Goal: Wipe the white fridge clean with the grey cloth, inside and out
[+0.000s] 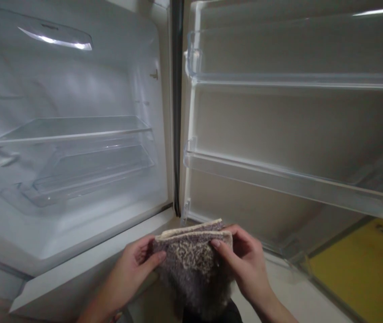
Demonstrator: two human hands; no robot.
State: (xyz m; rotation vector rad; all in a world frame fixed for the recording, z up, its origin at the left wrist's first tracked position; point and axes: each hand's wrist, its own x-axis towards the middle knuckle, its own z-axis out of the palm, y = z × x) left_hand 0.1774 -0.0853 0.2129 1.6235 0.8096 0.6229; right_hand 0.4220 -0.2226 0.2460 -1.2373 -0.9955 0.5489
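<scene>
Between both hands hangs a folded grey-and-cream cloth (pixel 194 264) with a pale stitched edge, its lower part blurred. My left hand (pixel 137 260) pinches its left corner, thumb in front and fingers behind. On the other side my right hand (pixel 245 255) grips the upper right corner the same way. The cloth is held low, in front of an open refrigerator (pixel 77 80), near the hinge side where the cabinet meets the door.
Inside the fridge are a glass shelf (pixel 77 128) and a clear tray (pixel 90 175) beneath it, under a lit lamp (pixel 56 40). The open door (pixel 279 121) at right carries clear racks (pixel 295 179). A yellow surface (pixel 363 273) shows at lower right.
</scene>
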